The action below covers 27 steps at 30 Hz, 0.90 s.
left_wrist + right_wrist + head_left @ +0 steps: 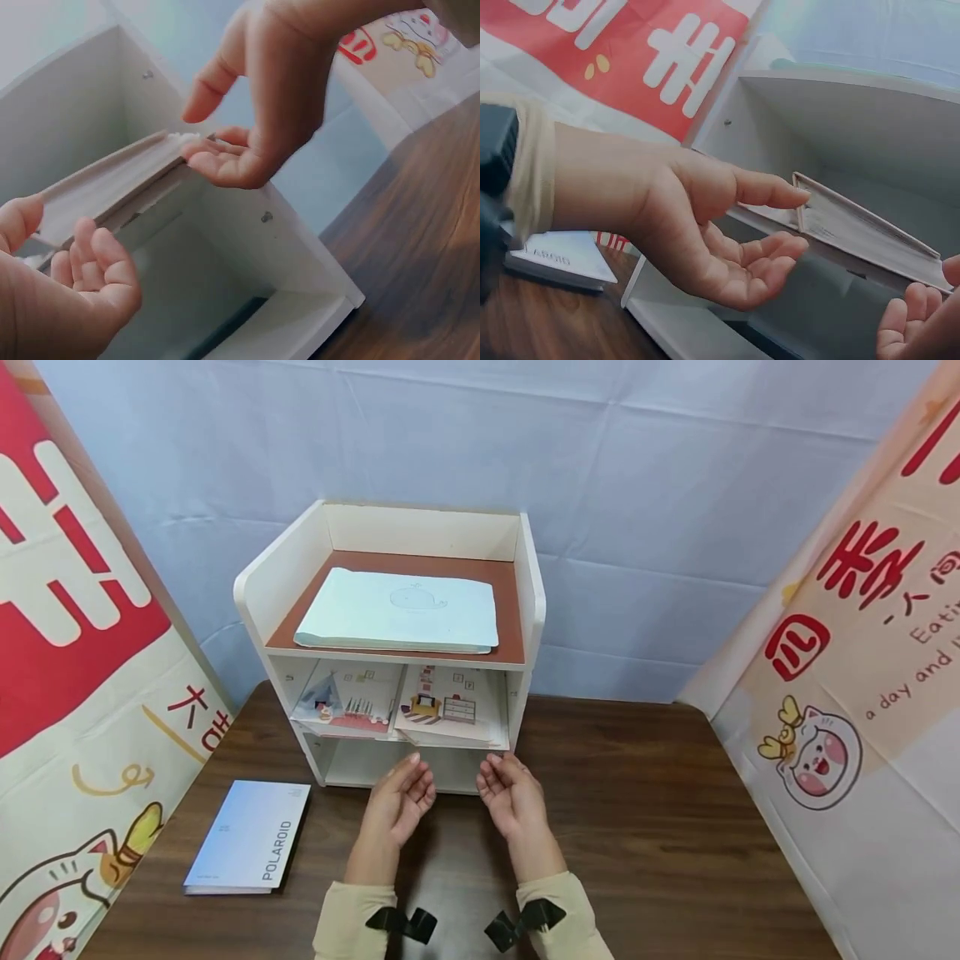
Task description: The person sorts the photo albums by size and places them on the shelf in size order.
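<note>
Both hands are held in front of a small white shelf unit (352,768), palms turned up and fingers loosely bent. On its middle shelf, at the right, lies a thin illustrated hardcover book (442,708), its page edges facing out. My left hand (401,793) is close to the book's left front corner, the thumb tip overlapping that corner in the right wrist view. At the right front corner is my right hand (512,795), fingertips right at the cover edge in the left wrist view. Thumbs and fingers stand apart, and neither hand grips the book.
A second illustrated book (356,697) lies left on the middle shelf. A pale blue book with a whale drawing (405,610) rests on the brown top. A blue POLAROID album (247,835) sits left on the wooden table (645,827). Printed cloths hang on both sides.
</note>
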{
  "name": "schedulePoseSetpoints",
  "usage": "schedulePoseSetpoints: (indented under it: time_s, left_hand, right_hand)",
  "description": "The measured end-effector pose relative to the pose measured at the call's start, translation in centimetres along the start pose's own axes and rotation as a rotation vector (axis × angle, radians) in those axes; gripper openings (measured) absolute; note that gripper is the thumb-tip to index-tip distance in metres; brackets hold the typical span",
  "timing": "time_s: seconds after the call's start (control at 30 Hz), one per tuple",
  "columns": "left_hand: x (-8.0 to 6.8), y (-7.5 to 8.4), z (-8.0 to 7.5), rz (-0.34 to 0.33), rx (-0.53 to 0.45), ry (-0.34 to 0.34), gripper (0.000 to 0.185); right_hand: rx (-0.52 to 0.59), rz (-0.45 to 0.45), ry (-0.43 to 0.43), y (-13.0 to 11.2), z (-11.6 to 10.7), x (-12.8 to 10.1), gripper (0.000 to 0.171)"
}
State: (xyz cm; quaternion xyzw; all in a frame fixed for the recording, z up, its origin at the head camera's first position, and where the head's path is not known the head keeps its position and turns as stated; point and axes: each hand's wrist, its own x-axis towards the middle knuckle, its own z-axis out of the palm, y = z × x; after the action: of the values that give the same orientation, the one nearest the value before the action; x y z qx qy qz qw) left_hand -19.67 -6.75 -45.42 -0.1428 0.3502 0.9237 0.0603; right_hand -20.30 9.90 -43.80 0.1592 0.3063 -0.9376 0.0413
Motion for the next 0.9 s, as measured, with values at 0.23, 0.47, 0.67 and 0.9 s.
schedulePoseSetpoints:
  time_s: [0.23,0.47,0.67,0.9]
  left_hand:
    - [-1.9,-0.5,-1.5,0.003,0.084,-0.017,0.005]
    - [-2.8,-0.3,-2.3,0.085,0.339,0.067,0.014]
    - [-3.3,-0.4,-3.9,0.207,0.575,0.170,0.020]
    - [-4.0,0.0,-6.0,0.342,0.834,0.295,0.023]
  right_hand:
    - [-0.132,-0.006,-0.055,1.1,-1.4,-1.5,0.020]
    - [-0.336,-0.020,-0.120,2.5,-2.2,-2.4,0.017]
    - [-0.565,-0.050,-0.181,3.2,-2.7,-3.0,0.020]
    - [-0.904,-0.162,-0.302,4.1,-3.8,-3.4,0.023]
